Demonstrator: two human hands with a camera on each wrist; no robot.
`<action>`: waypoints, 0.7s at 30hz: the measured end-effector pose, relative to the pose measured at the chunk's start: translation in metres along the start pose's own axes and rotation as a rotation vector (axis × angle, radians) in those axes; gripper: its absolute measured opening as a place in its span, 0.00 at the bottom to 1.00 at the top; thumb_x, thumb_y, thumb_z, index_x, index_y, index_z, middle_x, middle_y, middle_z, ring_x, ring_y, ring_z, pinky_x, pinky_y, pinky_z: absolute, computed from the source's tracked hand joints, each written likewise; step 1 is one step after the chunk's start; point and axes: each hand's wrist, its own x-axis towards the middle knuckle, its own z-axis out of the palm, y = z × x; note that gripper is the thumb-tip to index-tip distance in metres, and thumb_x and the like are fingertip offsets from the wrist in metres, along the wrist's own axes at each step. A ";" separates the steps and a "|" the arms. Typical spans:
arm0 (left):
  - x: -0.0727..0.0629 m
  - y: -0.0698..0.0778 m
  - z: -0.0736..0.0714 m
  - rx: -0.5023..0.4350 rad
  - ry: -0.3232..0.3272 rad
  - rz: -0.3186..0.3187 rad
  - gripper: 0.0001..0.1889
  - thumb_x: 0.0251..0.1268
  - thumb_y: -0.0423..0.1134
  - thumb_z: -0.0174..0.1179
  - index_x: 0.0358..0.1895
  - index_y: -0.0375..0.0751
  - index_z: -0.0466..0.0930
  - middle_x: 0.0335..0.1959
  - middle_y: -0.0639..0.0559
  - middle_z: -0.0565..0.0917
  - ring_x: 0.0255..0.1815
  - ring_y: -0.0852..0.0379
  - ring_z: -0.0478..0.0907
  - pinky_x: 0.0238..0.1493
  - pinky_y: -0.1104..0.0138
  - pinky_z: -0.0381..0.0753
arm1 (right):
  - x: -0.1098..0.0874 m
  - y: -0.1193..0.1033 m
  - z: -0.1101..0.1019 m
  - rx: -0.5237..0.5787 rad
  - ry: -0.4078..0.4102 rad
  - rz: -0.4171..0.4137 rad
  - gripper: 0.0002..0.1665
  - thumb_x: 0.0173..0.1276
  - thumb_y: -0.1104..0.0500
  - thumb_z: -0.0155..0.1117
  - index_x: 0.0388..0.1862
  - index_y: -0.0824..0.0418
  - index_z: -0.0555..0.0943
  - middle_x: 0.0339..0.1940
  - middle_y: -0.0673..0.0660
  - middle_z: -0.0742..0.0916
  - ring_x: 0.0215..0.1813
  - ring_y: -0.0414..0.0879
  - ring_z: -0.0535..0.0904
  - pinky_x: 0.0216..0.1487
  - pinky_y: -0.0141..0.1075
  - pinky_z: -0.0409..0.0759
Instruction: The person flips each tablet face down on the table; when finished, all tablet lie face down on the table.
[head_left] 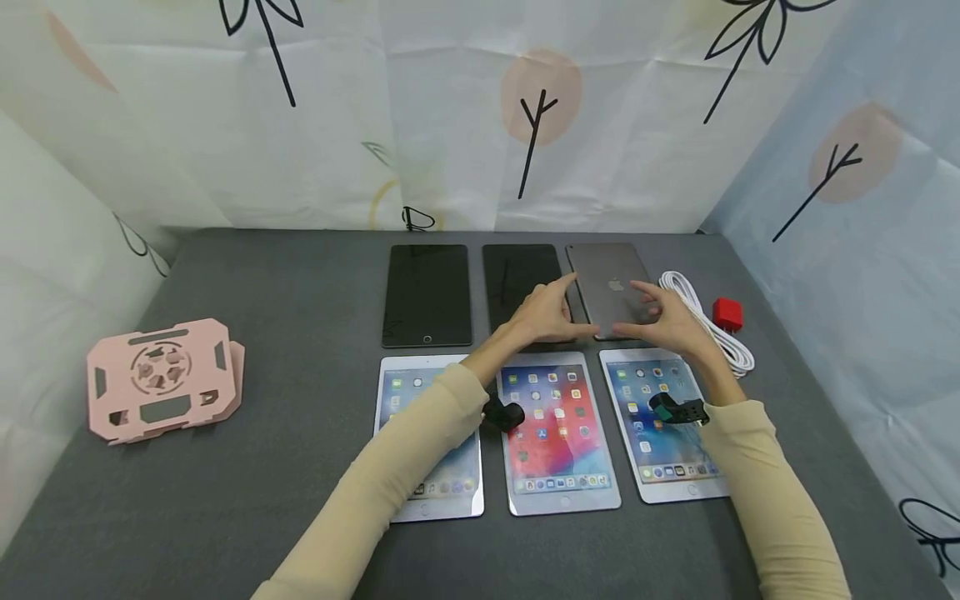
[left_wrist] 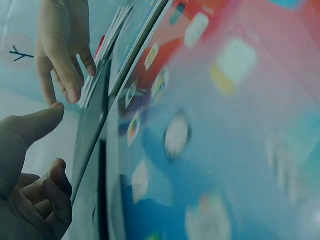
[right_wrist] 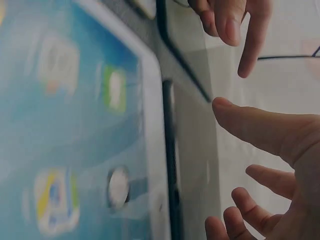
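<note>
A grey tablet [head_left: 609, 265] lies face down in the back row, its apple logo showing. Over its left edge my left hand [head_left: 543, 315] spreads thumb and index finger apart, holding nothing. My right hand [head_left: 672, 322] faces it from the right side, thumb and index finger also parted. In the left wrist view the left hand [left_wrist: 30, 175] has its other fingers loosely bent, and the right wrist view shows the right hand [right_wrist: 275, 165] likewise. Beside the left hand is a dark-screened tablet [head_left: 517, 271], partly covered by that hand.
Another dark-screened tablet [head_left: 427, 292] lies at back left. In front are three lit white tablets: left [head_left: 457, 475], middle [head_left: 558, 450] and right [head_left: 652, 400]. A coiled white cable [head_left: 705, 321] and red charger [head_left: 727, 313] lie right. Pink cut-out panels [head_left: 161, 379] lie far left.
</note>
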 end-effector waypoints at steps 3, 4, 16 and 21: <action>-0.006 -0.007 -0.012 0.038 0.023 0.007 0.54 0.60 0.59 0.71 0.82 0.38 0.52 0.36 0.47 0.87 0.29 0.59 0.81 0.29 0.74 0.74 | 0.002 -0.013 0.005 0.019 0.004 -0.010 0.51 0.68 0.56 0.72 0.82 0.67 0.55 0.75 0.77 0.65 0.70 0.74 0.65 0.66 0.68 0.71; -0.009 -0.009 -0.017 0.048 0.030 0.006 0.54 0.60 0.60 0.71 0.82 0.38 0.51 0.36 0.47 0.87 0.29 0.58 0.81 0.30 0.74 0.75 | 0.002 -0.017 0.007 0.023 0.004 -0.019 0.51 0.68 0.56 0.72 0.82 0.66 0.56 0.74 0.77 0.66 0.70 0.74 0.66 0.65 0.67 0.72; -0.045 -0.045 -0.059 0.164 0.054 -0.086 0.62 0.56 0.67 0.69 0.84 0.41 0.43 0.42 0.45 0.84 0.32 0.53 0.80 0.31 0.67 0.76 | 0.014 -0.048 0.031 0.046 -0.038 -0.056 0.55 0.65 0.53 0.76 0.83 0.60 0.55 0.71 0.73 0.66 0.69 0.69 0.66 0.65 0.64 0.72; -0.058 -0.056 -0.065 0.208 0.016 -0.133 0.67 0.53 0.69 0.70 0.84 0.37 0.39 0.49 0.42 0.84 0.43 0.50 0.83 0.41 0.62 0.82 | 0.020 -0.052 0.041 0.037 -0.055 -0.044 0.57 0.63 0.53 0.77 0.83 0.60 0.55 0.71 0.72 0.67 0.68 0.67 0.67 0.64 0.63 0.73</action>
